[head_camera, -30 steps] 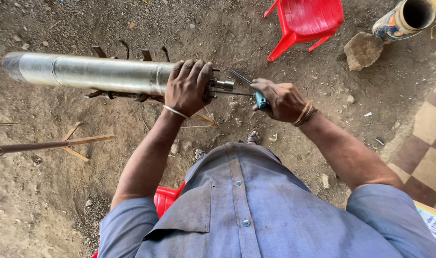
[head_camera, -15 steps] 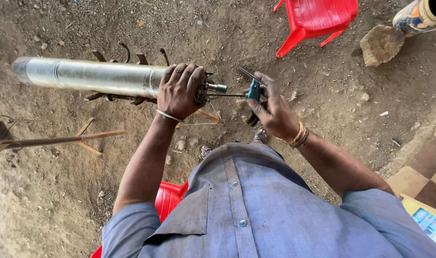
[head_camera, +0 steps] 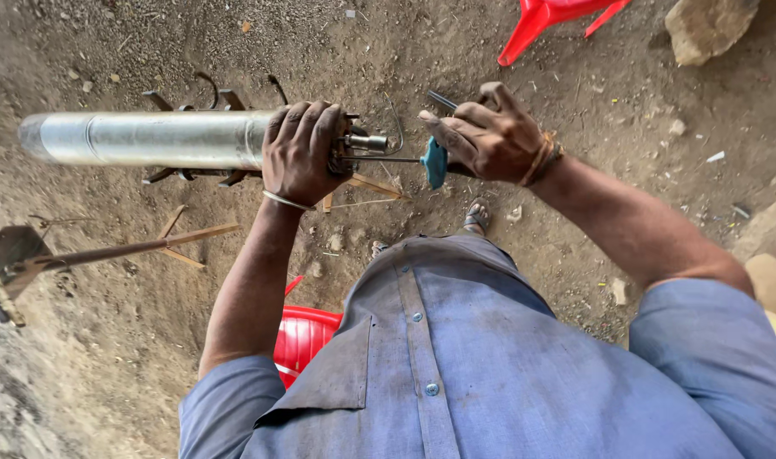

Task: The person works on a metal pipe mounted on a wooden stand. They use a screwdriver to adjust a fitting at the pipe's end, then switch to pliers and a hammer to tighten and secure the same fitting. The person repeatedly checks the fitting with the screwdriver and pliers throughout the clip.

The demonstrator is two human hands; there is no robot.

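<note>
Ground: bare dirt floor point(head_camera: 626, 93) under everything.
Pipe: a long silver metal cylinder point(head_camera: 150, 138) lies level above the floor, resting on dark metal supports point(head_camera: 184, 174), so its end stays at working height.
Left hand point(head_camera: 301, 151): clenched around the cylinder's end, it seems to steady it.
Right hand point(head_camera: 490, 136): just beside the cylinder's end, grasping a blue-handled tool point(head_camera: 433, 161).
Tool rod: points into the small fitting point(head_camera: 366, 142) on the cylinder's end.

Your clothing and wristwear

You wear a faded blue-grey shirt point(head_camera: 490, 357) with short sleeves, a chest pocket flap and small round buttons; a thin metal bangle point(head_camera: 284, 201) circles your left wrist, orange thread bands point(head_camera: 541, 158) your right.
</note>
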